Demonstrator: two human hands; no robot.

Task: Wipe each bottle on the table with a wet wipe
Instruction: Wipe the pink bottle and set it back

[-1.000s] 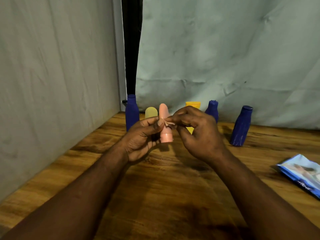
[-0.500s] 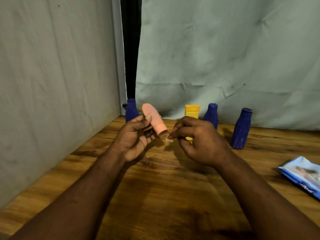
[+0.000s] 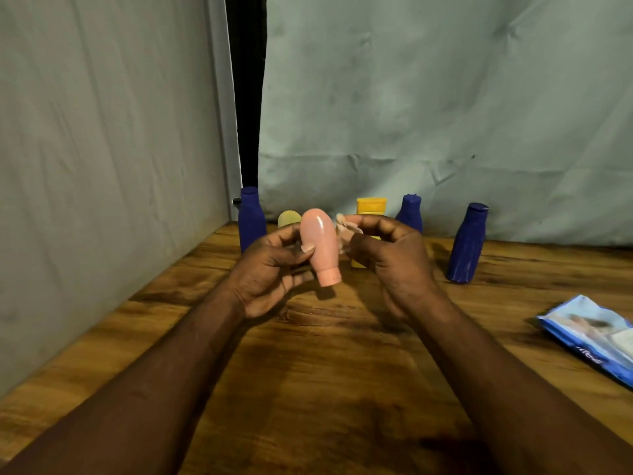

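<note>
My left hand (image 3: pixel 270 269) holds a small pink bottle (image 3: pixel 320 245) above the table, cap end pointing down toward me. My right hand (image 3: pixel 390 258) pinches a crumpled wet wipe (image 3: pixel 346 229) against the bottle's right side. Behind my hands stand three dark blue bottles (image 3: pixel 251 217) (image 3: pixel 410 214) (image 3: pixel 467 243), a yellow bottle (image 3: pixel 371 206) and a pale yellow bottle (image 3: pixel 288 219), both yellow ones partly hidden by my hands.
The wooden table (image 3: pixel 325 389) runs to a cloth-covered wall on the left and a cloth backdrop behind. A blue wet wipe pack (image 3: pixel 592 332) lies at the right edge.
The pink bottle went from upright to tilted left, and now stands cap-down between my hands. The wipe moved from the cap end up to the bottle's upper right side.
</note>
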